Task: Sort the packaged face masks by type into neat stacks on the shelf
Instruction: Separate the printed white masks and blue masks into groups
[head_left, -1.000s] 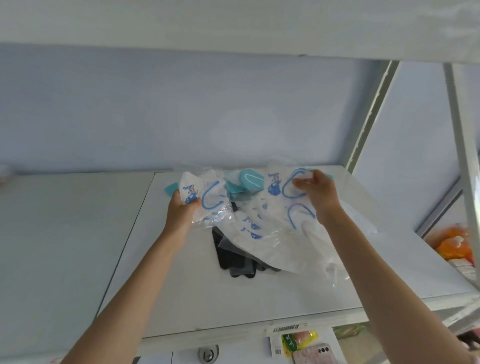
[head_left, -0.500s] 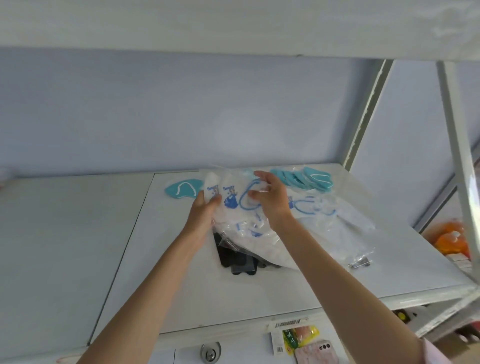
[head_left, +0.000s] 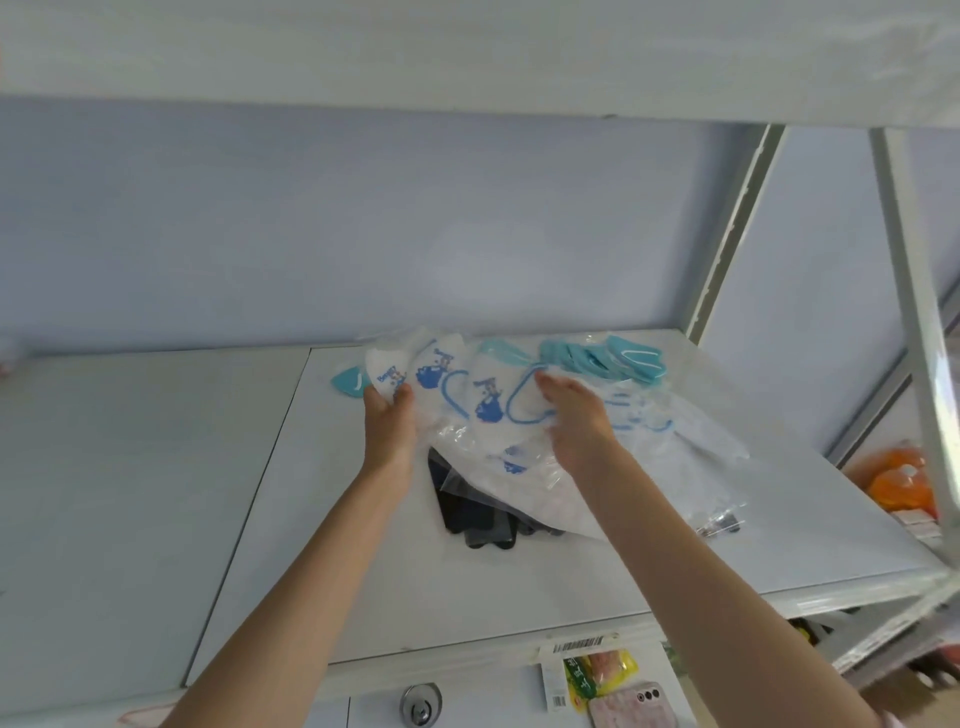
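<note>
Several white packaged masks with blue print (head_left: 462, 387) lie fanned out at the back of the white shelf (head_left: 363, 566). My left hand (head_left: 388, 423) pinches the left end of that fan between thumb and fingers. My right hand (head_left: 571, 415) lies on the white packets, fingers stretched over a blue ear loop. Teal masks (head_left: 602, 358) are bunched at the back right, and one teal mask (head_left: 347, 382) peeks out at the far left. Black masks (head_left: 470, 517) lie in front, half under clear wrappers.
More clear packets (head_left: 670, 457) spread to the right, with a small dark clip (head_left: 719, 522) near the shelf's right edge. White uprights (head_left: 737, 228) frame the right side. A barcode label (head_left: 576, 647) and packaged goods hang below the front edge; orange items (head_left: 898, 478) sit lower right.
Both hands have drawn together onto the white printed packets and gathered them into a fan. The teal masks now lie bunched at the back right, apart from the white ones.
</note>
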